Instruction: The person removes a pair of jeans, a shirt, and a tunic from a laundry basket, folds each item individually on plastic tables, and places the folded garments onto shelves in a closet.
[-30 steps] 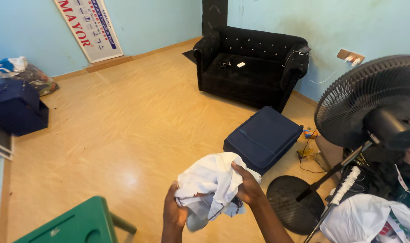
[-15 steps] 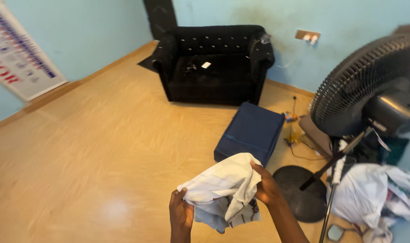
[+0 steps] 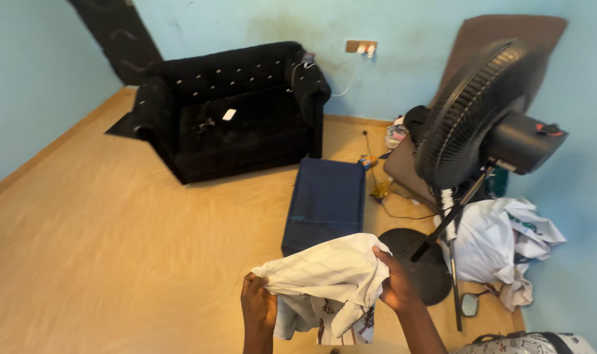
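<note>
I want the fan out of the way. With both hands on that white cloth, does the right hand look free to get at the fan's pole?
Probably not yet. The right hand grips the white cloth together with the left hand. The fan's pole stands just to its right with nothing between, so only the cloth occupies it.

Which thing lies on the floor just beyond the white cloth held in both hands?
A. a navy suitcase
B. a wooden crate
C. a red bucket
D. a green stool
A: the navy suitcase lies flat on the floor right behind the white cloth, between it and the black sofa.
</note>
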